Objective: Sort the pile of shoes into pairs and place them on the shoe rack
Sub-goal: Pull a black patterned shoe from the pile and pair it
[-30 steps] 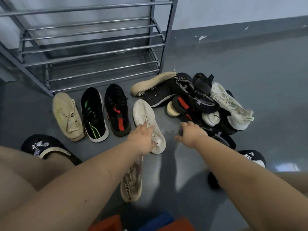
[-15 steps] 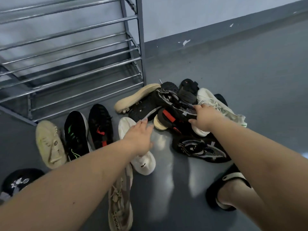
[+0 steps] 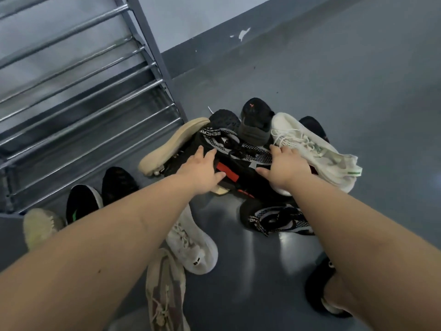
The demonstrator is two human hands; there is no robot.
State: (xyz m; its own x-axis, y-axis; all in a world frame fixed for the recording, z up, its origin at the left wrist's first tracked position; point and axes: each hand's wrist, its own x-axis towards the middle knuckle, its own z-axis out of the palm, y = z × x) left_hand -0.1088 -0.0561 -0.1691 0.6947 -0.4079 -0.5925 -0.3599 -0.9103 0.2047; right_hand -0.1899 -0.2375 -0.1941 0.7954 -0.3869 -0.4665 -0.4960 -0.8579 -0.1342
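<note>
Home entryway: metal shoe rack, grey floor, scattered shoes.

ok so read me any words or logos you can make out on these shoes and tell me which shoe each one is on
"RENCAF", the end cut off: on the strap of the black and white shoe atop the pile.
"NG", part of a word: on the strap of the matching shoe on the floor.
Small orange mark on the black shoe at the back: a logo, not letters.
Dark mark on the white shoe's heel: too small to read.

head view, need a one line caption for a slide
Both hands, left hand and right hand, reach open into the shoe pile beside the empty shoe rack.
</note>
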